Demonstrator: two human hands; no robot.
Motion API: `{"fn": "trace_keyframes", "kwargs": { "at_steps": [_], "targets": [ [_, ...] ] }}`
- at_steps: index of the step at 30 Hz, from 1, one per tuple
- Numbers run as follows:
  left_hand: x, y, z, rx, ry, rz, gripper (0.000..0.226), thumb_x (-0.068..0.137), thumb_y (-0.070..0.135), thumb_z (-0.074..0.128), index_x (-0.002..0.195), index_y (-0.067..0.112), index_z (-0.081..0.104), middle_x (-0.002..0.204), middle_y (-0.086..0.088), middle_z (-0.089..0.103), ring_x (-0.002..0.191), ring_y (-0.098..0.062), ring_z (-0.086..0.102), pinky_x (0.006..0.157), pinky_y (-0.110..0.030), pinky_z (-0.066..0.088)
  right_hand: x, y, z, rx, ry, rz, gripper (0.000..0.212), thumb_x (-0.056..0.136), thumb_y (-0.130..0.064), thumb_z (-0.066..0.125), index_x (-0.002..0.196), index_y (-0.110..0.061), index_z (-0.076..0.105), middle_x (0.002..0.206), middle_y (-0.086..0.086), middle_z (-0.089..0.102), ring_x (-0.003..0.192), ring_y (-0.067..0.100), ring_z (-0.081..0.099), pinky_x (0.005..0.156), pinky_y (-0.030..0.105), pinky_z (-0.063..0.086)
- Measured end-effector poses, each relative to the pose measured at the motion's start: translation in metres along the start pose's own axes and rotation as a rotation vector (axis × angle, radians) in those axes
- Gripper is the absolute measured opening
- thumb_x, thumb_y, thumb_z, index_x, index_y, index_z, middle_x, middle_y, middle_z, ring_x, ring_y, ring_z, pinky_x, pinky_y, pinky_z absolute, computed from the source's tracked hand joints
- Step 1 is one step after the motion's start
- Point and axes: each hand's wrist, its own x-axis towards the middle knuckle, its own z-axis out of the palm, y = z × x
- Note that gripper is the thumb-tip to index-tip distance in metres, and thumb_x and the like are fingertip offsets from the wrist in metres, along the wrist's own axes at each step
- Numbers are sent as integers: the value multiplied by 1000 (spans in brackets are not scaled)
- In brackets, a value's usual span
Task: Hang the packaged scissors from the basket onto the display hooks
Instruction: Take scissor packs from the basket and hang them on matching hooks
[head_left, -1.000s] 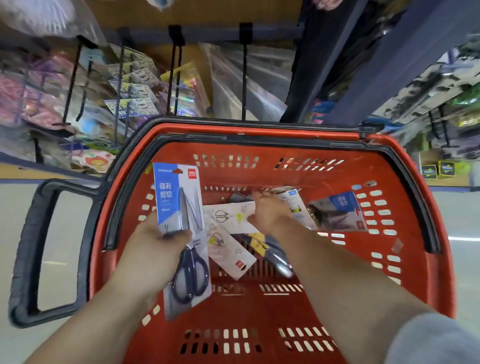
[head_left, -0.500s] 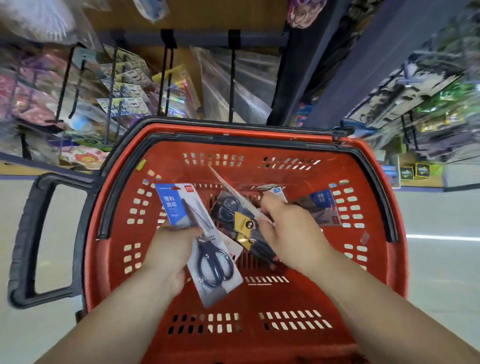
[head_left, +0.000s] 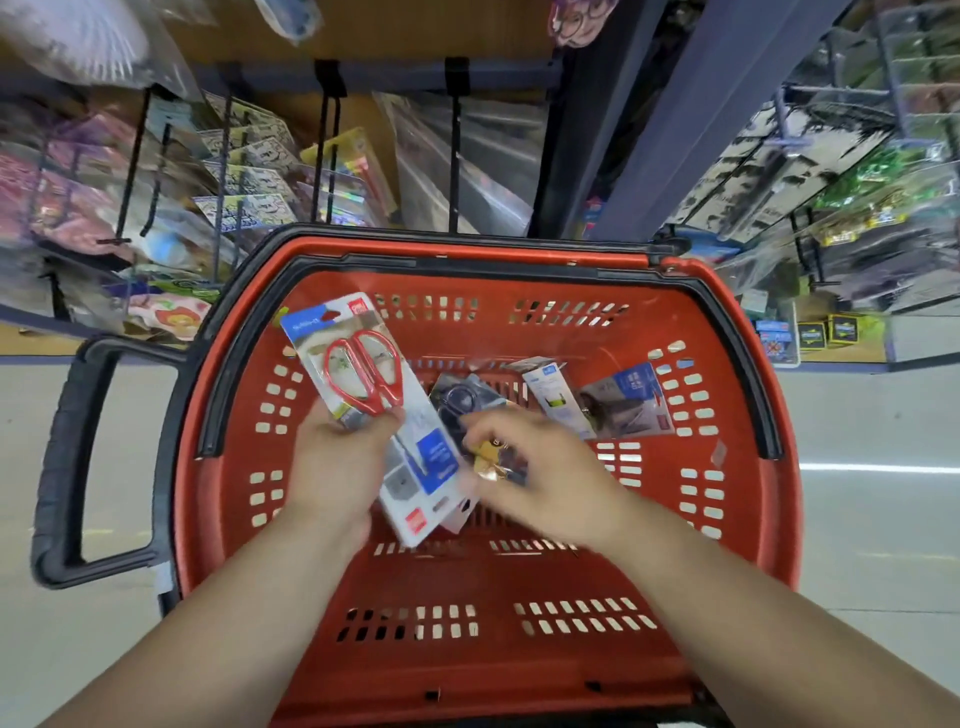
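Left hand (head_left: 337, 467) fingers clamp 2 carded packs over the basket (head_left: 467, 250): red-handled scissors pack (head_left: 348, 358) on top, blue-label pack (head_left: 423, 480) under. Prob light, stiff card w/ slick blister; take by card edge, hang-hole end free. Right hand (head_left: 540, 483) blurred, fingers curled over yellow-black pack (head_left: 491, 460), grip can't tell. Spare packs (head_left: 623, 402) lie in basket, right side

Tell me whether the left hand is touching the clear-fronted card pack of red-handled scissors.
Touching. Head view: the left hand grips the card pack of red-handled scissors, thumb pressed on its lower front.
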Motion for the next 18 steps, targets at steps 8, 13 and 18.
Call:
{"fn": "trace_keyframes", "kwargs": {
  "at_steps": [8,13,18],
  "targets": [
    [-28,30,-71,250,132,333,27,94,4,73,99,31,72,88,26,77,77,7,73,65,-25,56,91,102,87,-280,-465,446,37,103,-37,59,128,-10,64,129,13,65,122,34,60,84,32,44],
    [-20,26,-85,205,168,317,29,93,3,73,103,30,75,97,10,82,88,-15,80,87,-51,61,119,107,139,-324,-430,436,49,102,-30,58,145,-8,50,136,17,63,119,35,65,92,36,56],
    [-18,19,-85,169,140,258,28,95,-1,70,109,23,73,98,4,82,88,-22,81,72,-51,66,125,111,161,-386,-368,467,39,94,-35,71,126,-16,60,126,11,68,113,33,67,77,34,52]
  ]
}}
